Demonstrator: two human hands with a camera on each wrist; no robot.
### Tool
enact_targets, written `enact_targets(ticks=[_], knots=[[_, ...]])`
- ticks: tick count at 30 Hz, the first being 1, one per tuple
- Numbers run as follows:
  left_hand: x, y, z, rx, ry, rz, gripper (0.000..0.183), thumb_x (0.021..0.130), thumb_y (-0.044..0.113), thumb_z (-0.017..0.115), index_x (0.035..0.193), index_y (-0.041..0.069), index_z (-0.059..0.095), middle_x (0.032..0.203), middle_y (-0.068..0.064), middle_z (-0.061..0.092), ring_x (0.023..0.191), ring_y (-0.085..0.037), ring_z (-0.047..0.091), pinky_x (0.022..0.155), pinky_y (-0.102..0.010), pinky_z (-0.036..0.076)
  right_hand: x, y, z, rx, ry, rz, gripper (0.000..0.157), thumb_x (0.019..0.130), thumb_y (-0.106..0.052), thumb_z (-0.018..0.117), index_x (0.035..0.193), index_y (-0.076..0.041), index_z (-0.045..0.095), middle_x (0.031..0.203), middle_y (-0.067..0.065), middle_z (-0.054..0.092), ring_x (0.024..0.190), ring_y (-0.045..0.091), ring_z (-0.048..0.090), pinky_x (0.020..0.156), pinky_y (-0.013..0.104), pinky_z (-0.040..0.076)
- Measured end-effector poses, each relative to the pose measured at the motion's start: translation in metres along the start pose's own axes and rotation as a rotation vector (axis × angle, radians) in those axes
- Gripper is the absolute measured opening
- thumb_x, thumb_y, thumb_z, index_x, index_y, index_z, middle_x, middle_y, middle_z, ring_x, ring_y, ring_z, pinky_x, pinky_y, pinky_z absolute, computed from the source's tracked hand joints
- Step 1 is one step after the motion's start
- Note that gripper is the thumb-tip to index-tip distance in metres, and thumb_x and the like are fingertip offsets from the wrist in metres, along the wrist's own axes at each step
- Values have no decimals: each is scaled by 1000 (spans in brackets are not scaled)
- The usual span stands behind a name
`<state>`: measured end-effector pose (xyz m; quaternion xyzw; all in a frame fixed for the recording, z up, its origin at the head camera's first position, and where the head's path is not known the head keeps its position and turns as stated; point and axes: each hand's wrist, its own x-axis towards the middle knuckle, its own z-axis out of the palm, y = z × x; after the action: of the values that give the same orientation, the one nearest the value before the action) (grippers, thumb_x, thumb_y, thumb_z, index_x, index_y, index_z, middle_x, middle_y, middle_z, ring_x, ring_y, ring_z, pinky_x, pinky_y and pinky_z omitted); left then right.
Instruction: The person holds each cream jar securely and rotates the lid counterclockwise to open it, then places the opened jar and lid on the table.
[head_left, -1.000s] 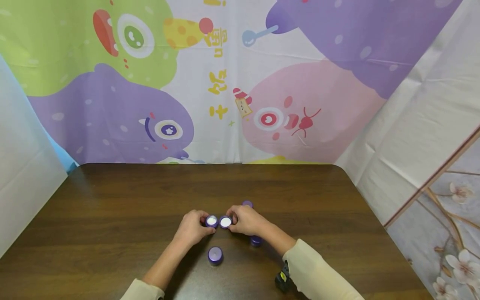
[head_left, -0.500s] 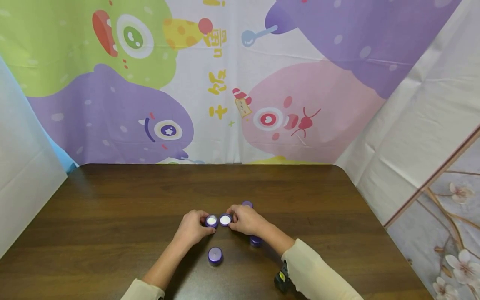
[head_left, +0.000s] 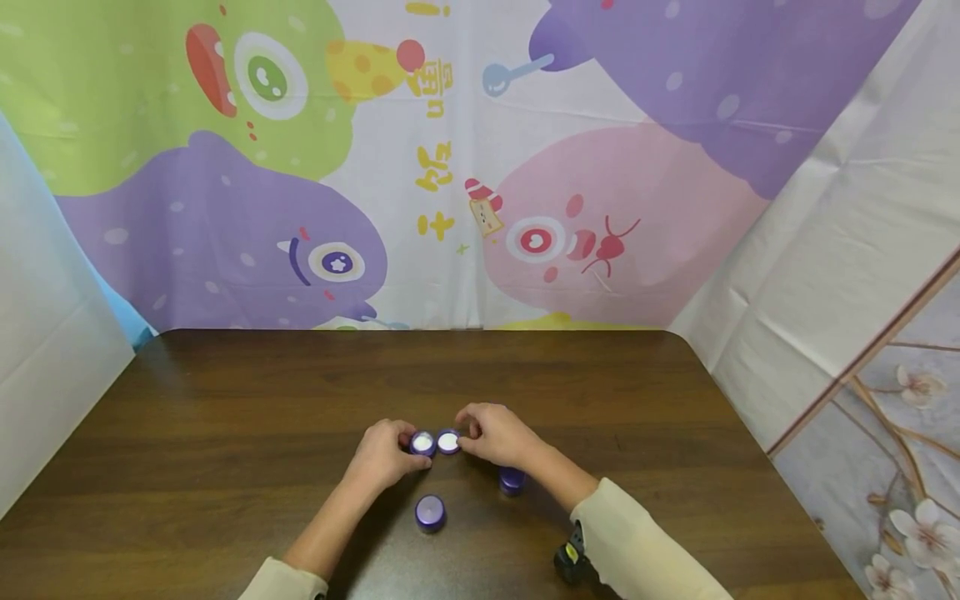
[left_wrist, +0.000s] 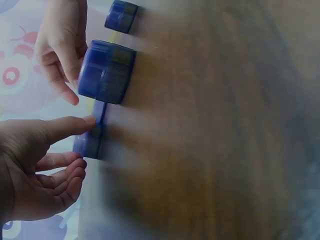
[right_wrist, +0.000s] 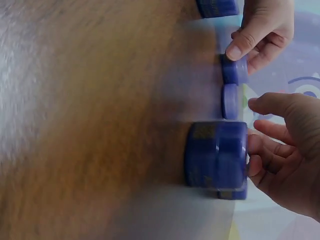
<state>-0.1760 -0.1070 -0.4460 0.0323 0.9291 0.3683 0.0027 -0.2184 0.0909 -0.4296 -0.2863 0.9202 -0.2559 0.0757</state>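
My left hand (head_left: 381,457) holds a small purple jar (head_left: 422,443), thumb at the near side and fingers at the far side. White shows in its round top. Just right of it a shallow purple lid (head_left: 448,442) lies on the table, white inside facing up. Beside that lid is my right hand (head_left: 501,435), its fingers spread; in the right wrist view a small gap separates the thumb (right_wrist: 265,103) from the lid (right_wrist: 230,101). A capped purple jar (head_left: 431,512) stands nearer me, and another (head_left: 512,481) sits under my right wrist.
One more purple jar (right_wrist: 233,194) shows partly behind the nearest jar (right_wrist: 215,155) in the right wrist view; my right hand hides it in the head view. The brown wooden table (head_left: 262,392) ends at a cartoon-print cloth (head_left: 450,292).
My right fingers have come off the white-lined lid, lifting and spreading slightly to the right. The lid stays beside the held jar. My left hand keeps its grip.
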Motion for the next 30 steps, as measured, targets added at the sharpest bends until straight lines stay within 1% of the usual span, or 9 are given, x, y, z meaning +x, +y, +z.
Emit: enact_targets(ticks=[4, 6, 9, 14, 18, 21, 27, 30], knots=[[1, 5, -5, 13, 9, -1, 46, 67, 21, 83, 103, -2, 66, 92, -12, 62, 87, -23, 58, 77, -39, 50, -1, 1, -8, -23, 58, -16, 28, 85, -19, 68, 109, -6, 62, 79, -3, 58, 67, 6, 50, 61, 19, 43], [2, 7, -6, 20, 23, 4, 47, 69, 23, 82, 105, -2, 65, 95, -12, 62, 89, -25, 59, 79, -41, 50, -2, 2, -12, -25, 86, -15, 29, 85, -20, 68, 110, -6, 62, 82, -2, 59, 69, 7, 52, 62, 20, 44], [4, 10, -6, 27, 48, 31, 46, 71, 24, 80, 106, -1, 65, 95, -12, 62, 90, -25, 59, 80, -41, 50, -4, 5, -16, -25, 119, -1, 29, 85, -20, 67, 111, -7, 62, 87, 0, 61, 74, 10, 55, 63, 21, 45], [9, 19, -4, 24, 81, 93, 46, 73, 26, 80, 109, 1, 65, 95, -11, 61, 90, -24, 58, 79, -40, 50, -8, 11, -23, -38, 155, 11, 29, 85, -20, 67, 110, -7, 63, 94, 3, 63, 83, 15, 59, 70, 26, 49], [14, 25, 0, 14, 103, 129, 45, 73, 26, 79, 108, 1, 65, 94, -10, 61, 90, -24, 58, 79, -39, 50, -10, 16, -26, -52, 158, 27, 28, 84, -19, 68, 108, -7, 64, 93, 3, 62, 81, 16, 58, 68, 26, 48], [18, 28, 4, 15, 103, 136, 44, 73, 26, 79, 108, 2, 66, 94, -9, 61, 90, -24, 58, 79, -39, 50, -12, 20, -27, -55, 164, 52, 27, 83, -19, 69, 107, -9, 64, 91, 2, 61, 78, 16, 58, 65, 24, 46], [25, 37, 12, 19, 77, 147, 44, 74, 26, 79, 108, 2, 65, 96, -9, 61, 92, -24, 57, 80, -38, 49, -14, 27, -24, -30, 202, 104, 30, 78, -18, 74, 106, -9, 65, 87, 2, 59, 76, 13, 53, 65, 25, 44], [28, 40, 17, 28, 62, 165, 44, 74, 25, 78, 109, 1, 65, 96, -9, 61, 92, -24, 58, 81, -39, 49, -14, 32, -21, -46, 212, 115, 32, 77, -19, 76, 105, -8, 65, 85, 1, 58, 75, 12, 51, 66, 25, 43]])
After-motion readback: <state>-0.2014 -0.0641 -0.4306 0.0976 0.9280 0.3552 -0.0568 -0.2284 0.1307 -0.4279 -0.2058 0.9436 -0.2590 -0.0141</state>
